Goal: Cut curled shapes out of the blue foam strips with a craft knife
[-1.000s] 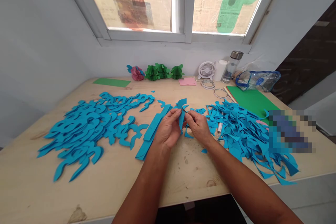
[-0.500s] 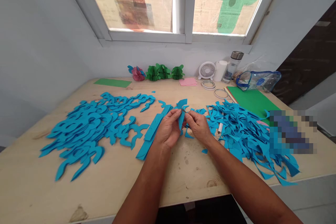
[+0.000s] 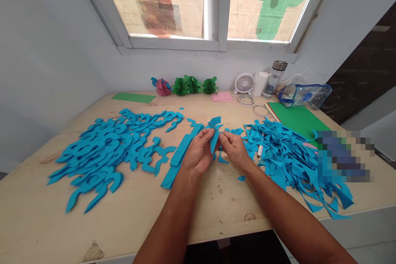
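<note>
My left hand is closed around a folded blue paper piece, pinching it between thumb and fingers so that its upper end sticks up. My right hand is closed with its fingertips against the right edge of that paper; whatever it grips is hidden by the fingers. Under and left of my left hand lie folded blue paper strips. A large heap of cut, wavy blue paper shapes spreads over the left side. Blue paper scraps pile up to the right of my right hand.
A white marker lies among the scraps. Green sheets are at the right, near tape rolls. Along the wall stand green paper figures, a small fan, a bottle and a clear pouch.
Both hands stay almost in place around the blue paper. A thin dark tip seen between them earlier no longer shows, and the right fingers have shifted slightly.
</note>
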